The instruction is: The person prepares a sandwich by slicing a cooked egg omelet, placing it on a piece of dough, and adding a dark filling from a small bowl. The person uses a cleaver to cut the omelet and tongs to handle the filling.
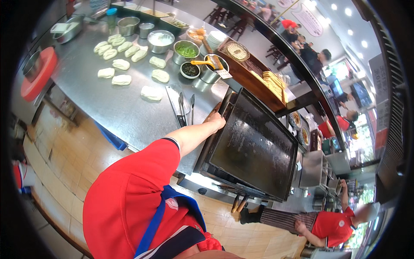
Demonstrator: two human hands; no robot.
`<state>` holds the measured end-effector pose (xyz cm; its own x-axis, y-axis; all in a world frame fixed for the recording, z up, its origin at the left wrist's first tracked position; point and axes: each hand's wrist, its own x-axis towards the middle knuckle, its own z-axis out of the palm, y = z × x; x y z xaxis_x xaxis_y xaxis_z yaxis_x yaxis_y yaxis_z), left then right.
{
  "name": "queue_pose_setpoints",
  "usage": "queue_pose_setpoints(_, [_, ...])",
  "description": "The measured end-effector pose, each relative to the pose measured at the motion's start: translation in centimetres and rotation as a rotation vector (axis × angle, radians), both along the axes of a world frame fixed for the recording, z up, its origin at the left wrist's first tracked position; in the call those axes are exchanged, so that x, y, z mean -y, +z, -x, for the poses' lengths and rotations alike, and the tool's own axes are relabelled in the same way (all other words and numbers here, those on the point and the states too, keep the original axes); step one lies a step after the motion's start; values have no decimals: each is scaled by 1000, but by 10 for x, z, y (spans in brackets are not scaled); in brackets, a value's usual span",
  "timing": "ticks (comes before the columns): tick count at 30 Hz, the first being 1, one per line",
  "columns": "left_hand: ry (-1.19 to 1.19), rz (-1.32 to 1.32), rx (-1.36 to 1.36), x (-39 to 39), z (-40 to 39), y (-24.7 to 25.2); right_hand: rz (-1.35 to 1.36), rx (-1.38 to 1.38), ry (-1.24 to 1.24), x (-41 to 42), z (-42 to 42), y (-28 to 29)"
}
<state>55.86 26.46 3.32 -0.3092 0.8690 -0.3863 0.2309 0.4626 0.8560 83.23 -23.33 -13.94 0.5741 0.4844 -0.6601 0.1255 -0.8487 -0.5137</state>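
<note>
My left hand (217,123) is closed at the left rim of a wide black griddle (255,145), fingers around what looks like its side handle (228,109). The griddle's dark, oily surface bears no food. A brown wooden piece (214,109) lies partly hidden beside the hand. Just left of it, a cleaver (174,102) with a black handle and metal tongs (192,108) rest on the steel worktable (129,103). Beyond them lies a folded dough piece (151,93), with several more dough pieces (121,64) farther back. My right hand is out of view.
An orange-handled brush (210,62) lies across a steel pot (210,76). Nearby stand bowls of chopped greens (186,50), dark contents (190,70) and white contents (160,39). Two wooden handles (240,204) jut below the griddle. A co-worker (333,223) stands at the right.
</note>
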Motion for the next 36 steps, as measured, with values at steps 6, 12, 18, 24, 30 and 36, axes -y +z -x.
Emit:
queue_pose_setpoints(6, [-88, -53, 206, 6, 5, -23, -8, 18, -98, 27, 53, 23])
queue_pose_setpoints(12, [-139, -69, 635, 59, 24, -23, 18, 3, -221, 66, 77, 34])
queue_pose_setpoints(18, [-184, -137, 645, 81, 44, 10, 36, -19, -395, 113, 82, 26])
queue_pose_setpoints(24, [-271, -858, -508, 147, 122, -13, 23, -52, -508, 173, 69, 6])
queue_pose_setpoints(30, [-610, -532, -971, 247, 241, -38, -169, -80, -447, 234, 11, -34])
queue_pose_setpoints(36, [-687, -411, -1128, 275, 245, -40, -30, 204, -27, 144, -28, -75])
